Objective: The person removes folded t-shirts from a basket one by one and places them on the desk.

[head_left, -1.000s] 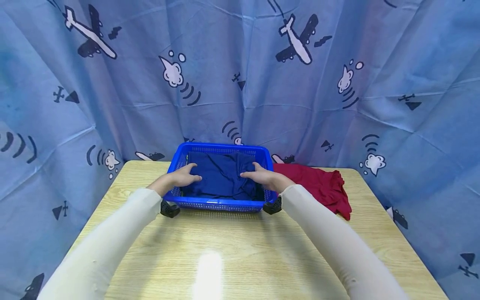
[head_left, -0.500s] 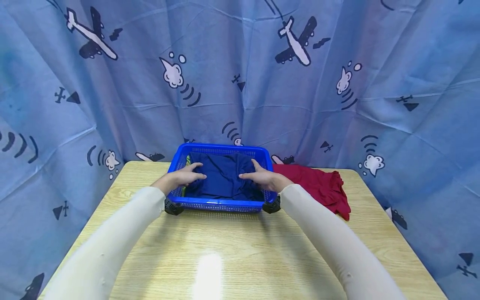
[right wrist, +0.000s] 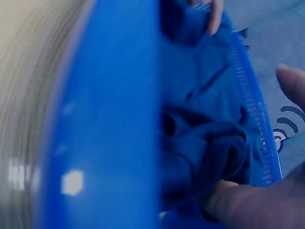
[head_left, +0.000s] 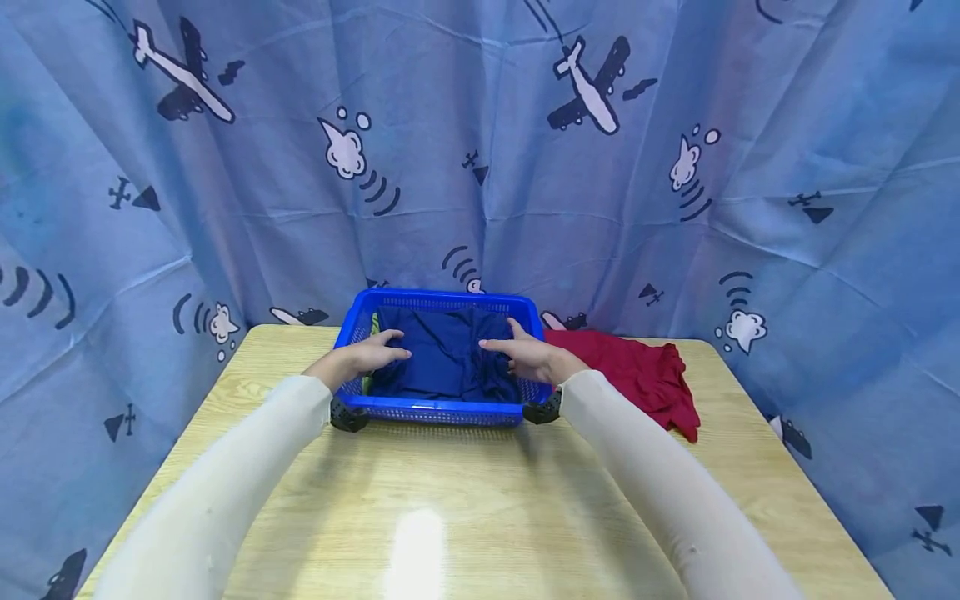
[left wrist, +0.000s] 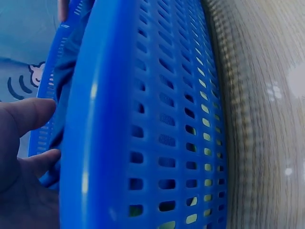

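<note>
A dark navy cloth (head_left: 438, 354), folded and wrinkled, lies inside a blue plastic basket (head_left: 438, 405) with perforated walls. My left hand (head_left: 366, 356) reaches over the basket's left side, thumb and forefinger spread at the cloth's left edge. Its other fingers are partly hidden. Over the right side comes my right hand (head_left: 531, 354), its fingers pushed against the bunched right end of the cloth. In the right wrist view one finger (right wrist: 221, 198) presses into the cloth's folds, apart from the raised finger. Neither hand visibly pinches the cloth.
A crumpled dark red cloth (head_left: 630, 375) lies on the wooden table (head_left: 480, 492) to the basket's right. Something yellow-green (head_left: 367, 385) shows at the basket's left inner side. A blue curtain (head_left: 420, 167) with airplane prints hangs behind the table.
My left hand has shifted slightly right, and the cloth's left edge now bares more of the yellow-green thing. The cloth's right end is more bunched, with my right fingers turned in against it.
</note>
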A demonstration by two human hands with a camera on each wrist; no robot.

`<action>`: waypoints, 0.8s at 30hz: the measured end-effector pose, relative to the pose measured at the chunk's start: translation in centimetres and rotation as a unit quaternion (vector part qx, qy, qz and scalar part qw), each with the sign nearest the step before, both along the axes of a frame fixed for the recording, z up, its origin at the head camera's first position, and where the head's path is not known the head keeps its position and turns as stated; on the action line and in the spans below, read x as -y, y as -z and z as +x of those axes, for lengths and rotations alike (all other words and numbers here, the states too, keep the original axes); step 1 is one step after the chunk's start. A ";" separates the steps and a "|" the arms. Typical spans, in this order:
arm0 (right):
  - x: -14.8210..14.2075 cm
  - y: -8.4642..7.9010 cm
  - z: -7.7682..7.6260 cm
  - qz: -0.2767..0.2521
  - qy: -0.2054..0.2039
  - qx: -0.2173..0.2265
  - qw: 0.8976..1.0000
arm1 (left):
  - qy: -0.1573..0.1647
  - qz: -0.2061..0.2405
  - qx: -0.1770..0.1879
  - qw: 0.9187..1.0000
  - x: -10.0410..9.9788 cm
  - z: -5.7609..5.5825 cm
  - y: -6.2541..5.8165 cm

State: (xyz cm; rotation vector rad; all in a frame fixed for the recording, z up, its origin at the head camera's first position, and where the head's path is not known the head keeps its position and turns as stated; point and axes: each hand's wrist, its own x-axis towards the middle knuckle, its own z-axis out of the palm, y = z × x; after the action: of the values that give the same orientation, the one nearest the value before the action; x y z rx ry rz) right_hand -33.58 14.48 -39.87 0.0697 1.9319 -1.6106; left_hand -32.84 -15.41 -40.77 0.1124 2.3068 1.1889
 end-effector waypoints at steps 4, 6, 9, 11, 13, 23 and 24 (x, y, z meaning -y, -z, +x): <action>0.4 -0.2 -0.1 -0.075 0.061 0.043 0.994 | -0.011 0.033 0.015 0.999 0.3 0.0 0.0; 0.6 -0.2 -0.1 -0.089 0.070 0.053 0.992 | -0.013 0.040 0.018 0.999 0.4 0.1 0.0; 0.6 -0.2 0.1 -0.060 0.050 0.061 0.995 | -0.006 0.033 0.024 0.999 0.5 0.1 0.1; 0.6 -0.1 0.2 -0.017 0.020 0.056 0.998 | 0.010 0.014 0.030 0.999 0.6 0.2 0.1; 0.5 -0.2 0.2 0.034 -0.019 0.041 0.998 | 0.027 -0.005 0.035 0.999 0.7 0.2 0.1; 1.1 0.1 -0.5 0.159 -0.173 0.000 0.972 | 0.038 -0.024 0.016 0.999 -0.1 -0.4 0.6; 1.2 0.2 -0.6 0.162 -0.177 0.001 0.971 | 0.038 -0.022 0.012 0.999 -0.2 -0.5 0.7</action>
State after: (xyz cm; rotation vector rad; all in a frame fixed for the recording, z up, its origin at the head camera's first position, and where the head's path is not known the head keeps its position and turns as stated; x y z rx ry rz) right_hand -34.18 13.32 -40.08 -0.1337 2.0528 -1.0568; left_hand -33.33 -15.25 -41.43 0.1668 2.2843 1.0960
